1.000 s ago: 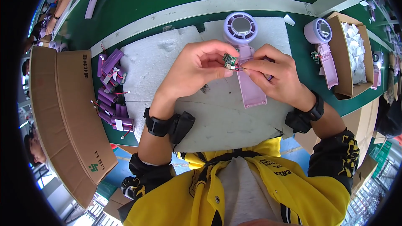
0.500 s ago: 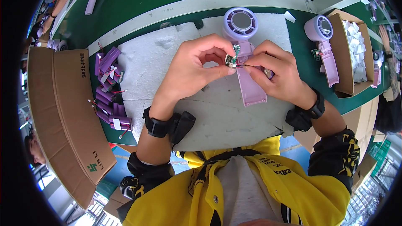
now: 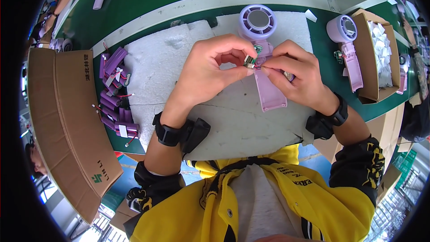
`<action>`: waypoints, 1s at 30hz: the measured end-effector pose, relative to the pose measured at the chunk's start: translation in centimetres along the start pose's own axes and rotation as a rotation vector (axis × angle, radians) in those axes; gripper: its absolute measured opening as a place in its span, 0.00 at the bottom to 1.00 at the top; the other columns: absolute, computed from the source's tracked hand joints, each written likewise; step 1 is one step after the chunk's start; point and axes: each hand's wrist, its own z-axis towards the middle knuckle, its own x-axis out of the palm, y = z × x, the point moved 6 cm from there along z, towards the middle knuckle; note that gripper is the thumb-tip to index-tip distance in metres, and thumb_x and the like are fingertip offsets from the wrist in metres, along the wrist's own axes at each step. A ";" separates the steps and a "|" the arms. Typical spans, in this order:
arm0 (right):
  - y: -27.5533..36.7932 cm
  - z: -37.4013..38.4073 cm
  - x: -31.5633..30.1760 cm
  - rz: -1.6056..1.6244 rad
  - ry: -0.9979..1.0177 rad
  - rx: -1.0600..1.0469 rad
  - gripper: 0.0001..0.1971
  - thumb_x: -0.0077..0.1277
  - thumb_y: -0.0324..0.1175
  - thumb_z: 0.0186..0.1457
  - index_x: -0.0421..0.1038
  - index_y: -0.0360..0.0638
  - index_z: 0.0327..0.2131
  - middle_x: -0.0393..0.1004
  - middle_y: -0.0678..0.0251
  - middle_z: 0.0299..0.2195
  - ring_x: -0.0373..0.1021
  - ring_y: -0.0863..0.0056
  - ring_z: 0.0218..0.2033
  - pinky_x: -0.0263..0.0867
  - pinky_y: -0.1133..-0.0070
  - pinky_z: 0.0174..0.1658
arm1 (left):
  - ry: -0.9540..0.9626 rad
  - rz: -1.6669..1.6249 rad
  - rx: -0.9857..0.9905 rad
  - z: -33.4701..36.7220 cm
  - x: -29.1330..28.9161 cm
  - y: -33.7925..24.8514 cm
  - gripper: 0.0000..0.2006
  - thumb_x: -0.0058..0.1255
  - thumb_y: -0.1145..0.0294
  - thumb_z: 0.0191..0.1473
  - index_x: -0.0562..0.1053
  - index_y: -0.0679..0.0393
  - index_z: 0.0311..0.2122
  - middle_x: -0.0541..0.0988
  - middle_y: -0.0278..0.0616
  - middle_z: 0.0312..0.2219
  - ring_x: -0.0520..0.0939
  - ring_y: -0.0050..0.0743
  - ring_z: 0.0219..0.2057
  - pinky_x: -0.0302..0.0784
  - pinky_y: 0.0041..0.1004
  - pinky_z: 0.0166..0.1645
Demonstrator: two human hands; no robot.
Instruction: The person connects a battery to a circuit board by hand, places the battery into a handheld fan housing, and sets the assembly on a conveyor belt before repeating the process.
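My left hand (image 3: 204, 69) pinches a small green circuit board (image 3: 249, 62) between thumb and fingertips. Against the board's lower edge, my right hand (image 3: 298, 69) closes thumb and forefinger on thin wires (image 3: 258, 67); whether a plug sits at their end is hidden by the fingertips. A round metallic end of a purple cylinder (image 3: 289, 76) shows under the right fingers, mostly covered. Beneath both hands lies a lilac handheld fan (image 3: 258, 19), its round head pointing away from me and its open handle shell (image 3: 272, 95) stretching toward me.
White foam (image 3: 156, 58) and a grey work pad (image 3: 233, 130) cover the table before me. Purple battery cells (image 3: 117, 62) with leads are heaped at left beside a tall cardboard box (image 3: 67, 121). At right are another opened fan (image 3: 341, 29) and a carton of white paper pieces (image 3: 380, 56).
The board has tilted in my left fingers, and the right fingertips have come closer to its edge. Both hands stay over the fan.
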 end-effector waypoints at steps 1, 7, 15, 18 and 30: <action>0.1 0.0 0.1 -0.008 0.011 -0.012 0.06 0.61 0.21 0.43 0.76 0.36 0.29 0.70 0.63 0.30 0.70 0.73 0.26 0.65 0.80 0.27 | 0.000 0.013 -0.018 0.0 0.0 0.1 0.15 0.56 0.88 0.44 0.75 0.63 0.39 0.78 0.35 0.34 0.79 0.21 0.34 0.78 0.23 0.41; 0.7 0.1 -0.1 0.033 0.095 -0.064 0.08 0.60 0.21 0.43 0.75 0.35 0.31 0.71 0.62 0.31 0.70 0.73 0.25 0.65 0.80 0.26 | -0.008 0.134 0.020 0.2 0.1 -0.4 0.16 0.53 0.86 0.43 0.76 0.63 0.41 0.80 0.38 0.33 0.80 0.22 0.33 0.79 0.24 0.42; 0.5 0.2 -0.1 -0.017 -0.030 0.209 0.14 0.61 0.20 0.42 0.73 0.37 0.36 0.73 0.63 0.31 0.70 0.78 0.24 0.65 0.84 0.25 | -0.002 0.356 0.087 0.1 0.6 -1.0 0.16 0.55 0.84 0.42 0.78 0.61 0.39 0.82 0.43 0.33 0.84 0.31 0.31 0.79 0.24 0.38; 0.7 0.2 -0.2 -0.052 -0.111 0.091 0.16 0.63 0.21 0.41 0.73 0.37 0.37 0.74 0.63 0.31 0.71 0.78 0.25 0.66 0.85 0.25 | -0.004 0.383 0.085 0.1 0.8 -1.1 0.15 0.56 0.82 0.42 0.78 0.60 0.39 0.82 0.43 0.32 0.84 0.33 0.30 0.79 0.25 0.37; 0.6 0.1 -0.3 -0.153 -0.138 0.063 0.17 0.66 0.23 0.39 0.74 0.38 0.36 0.74 0.64 0.31 0.71 0.78 0.25 0.68 0.84 0.26 | -0.024 0.536 0.166 -0.1 0.7 -1.3 0.16 0.56 0.86 0.42 0.79 0.60 0.39 0.82 0.42 0.32 0.84 0.29 0.30 0.79 0.23 0.36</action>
